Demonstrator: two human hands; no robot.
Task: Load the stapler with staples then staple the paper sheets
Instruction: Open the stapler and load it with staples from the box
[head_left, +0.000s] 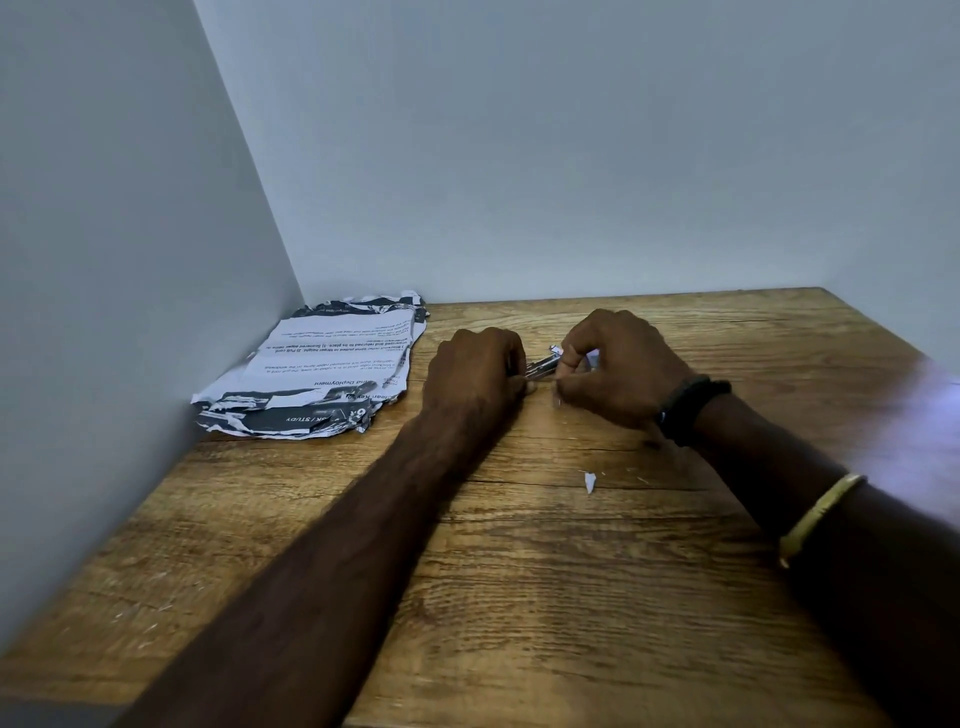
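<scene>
A small metal stapler (540, 365) lies low over the wooden table, mostly hidden between my two hands. My left hand (475, 374) is closed around its left end. My right hand (618, 369) pinches its right end with thumb and fingers; a small white bit shows by the fingertips. I cannot tell whether staples are in it. A stack of torn, crumpled printed paper sheets (322, 369) rests in the back left corner, apart from both hands.
The wooden table (519, 571) meets grey walls at the left and back. A small white paper scrap (589, 481) and tiny flecks lie between my forearms. A black band and a gold bangle sit on my right arm.
</scene>
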